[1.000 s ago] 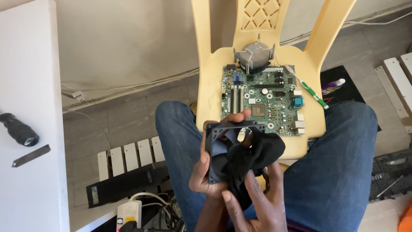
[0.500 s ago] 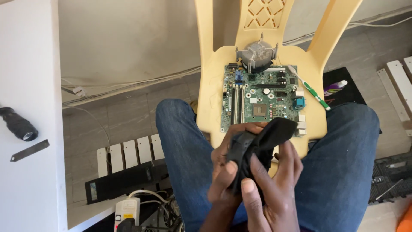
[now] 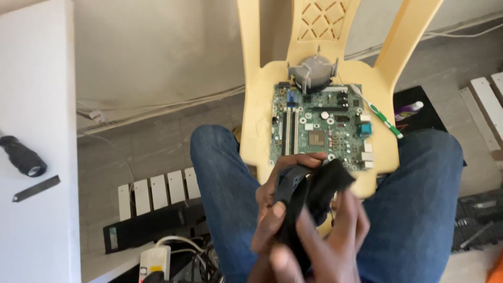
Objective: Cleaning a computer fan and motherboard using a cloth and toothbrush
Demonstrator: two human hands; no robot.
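Right hand [image 3: 335, 236] motion-blurred, fingers smeared; can't tell from here how firmly it grips. Left hand [image 3: 272, 209] partly wrapped by black cloth [image 3: 314, 191]; whatever sits inside cloth hidden from me. Both wrists cut off by bottom edge. Circuit board [image 3: 319, 128] near edge covered by cloth and fingers; small parts too fine to read. Chair [image 3: 257, 105] back cropped at top. White power strip [image 3: 152, 259] cut off at bottom. Orange thing at bottom right corner, too little showing to identify.

Yellow chair [image 3: 260, 120]: motherboard [image 3: 319, 128], heatsink [image 3: 313, 73], toothbrush [image 3: 381, 119]
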